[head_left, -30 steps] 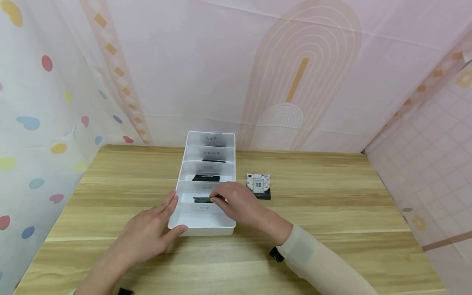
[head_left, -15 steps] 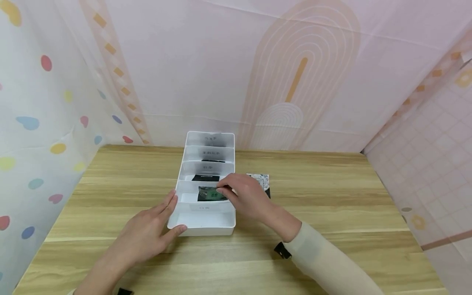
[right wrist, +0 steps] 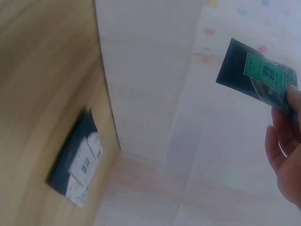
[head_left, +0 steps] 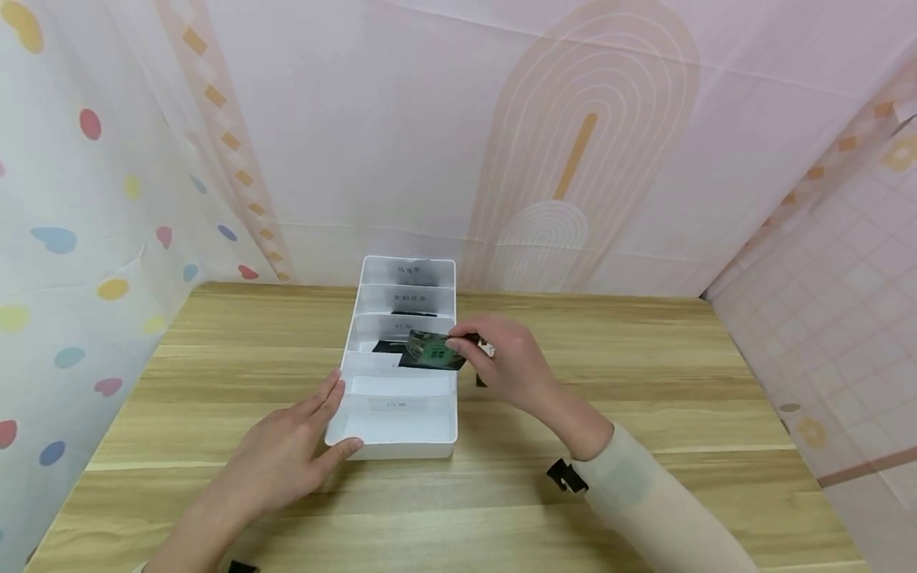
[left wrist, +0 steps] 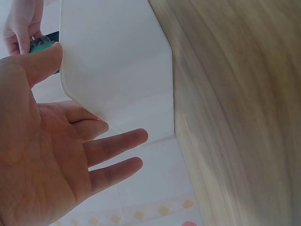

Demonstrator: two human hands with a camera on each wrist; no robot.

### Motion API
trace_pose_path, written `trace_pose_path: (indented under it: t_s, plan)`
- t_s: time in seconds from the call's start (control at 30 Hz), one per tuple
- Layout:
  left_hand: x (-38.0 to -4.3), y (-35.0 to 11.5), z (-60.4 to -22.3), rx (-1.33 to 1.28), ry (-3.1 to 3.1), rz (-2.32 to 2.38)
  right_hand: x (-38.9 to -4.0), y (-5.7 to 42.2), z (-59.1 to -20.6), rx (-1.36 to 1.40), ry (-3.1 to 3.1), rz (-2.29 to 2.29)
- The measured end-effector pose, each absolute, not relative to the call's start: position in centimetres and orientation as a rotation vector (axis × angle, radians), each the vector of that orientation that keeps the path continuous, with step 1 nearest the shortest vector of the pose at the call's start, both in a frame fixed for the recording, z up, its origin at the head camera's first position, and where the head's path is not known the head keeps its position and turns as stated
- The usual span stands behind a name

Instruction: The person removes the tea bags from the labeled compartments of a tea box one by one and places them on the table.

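In the head view, my right hand (head_left: 512, 362) pinches one edge of a flat black-and-green sachet (head_left: 435, 352) between thumb and fingers. It holds the sachet above a white divided box (head_left: 404, 428), over the middle compartments. The sachet's green label (right wrist: 265, 73) faces the right wrist camera. My left hand (head_left: 286, 454) rests against the box's near left corner. Its thumb touches the near rim, while the other fingers lie along the left side; in the left wrist view they (left wrist: 115, 146) look mostly straight.
A black-and-white sachet (right wrist: 82, 162) lies on the wooden table (head_left: 645, 398) right of the box, mostly hidden by my right hand in the head view. Dark sachets (head_left: 387, 347) lie in farther compartments. Labels mark the dividers. Patterned cloth (head_left: 358, 159) hangs behind the table.
My right hand has lifted the green sachet out of the second-nearest compartment and moved it up, away and to the right. That compartment's floor now shows. My left hand has stayed put.
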State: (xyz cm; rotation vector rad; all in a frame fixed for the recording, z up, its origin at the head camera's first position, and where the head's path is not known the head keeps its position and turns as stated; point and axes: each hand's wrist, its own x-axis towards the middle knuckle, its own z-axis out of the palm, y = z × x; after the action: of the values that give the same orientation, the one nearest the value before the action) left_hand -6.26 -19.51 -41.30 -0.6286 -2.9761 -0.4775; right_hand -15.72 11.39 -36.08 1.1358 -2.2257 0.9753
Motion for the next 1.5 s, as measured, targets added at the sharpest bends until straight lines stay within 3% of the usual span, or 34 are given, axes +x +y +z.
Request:
trace_pose_path:
  t_s: [0.67, 1.5]
  plan:
    - [-6.3, -19.5, -41.5, -0.641, -2.954, -0.486, -16.7, 15.8, -34.5, 1.04, -2.258, 0.963]
    - [-6.3, -19.5, -41.5, -0.647, -2.946, -0.507, -18.2, 21.5, -35.9, 0.812, -2.403, 0.929]
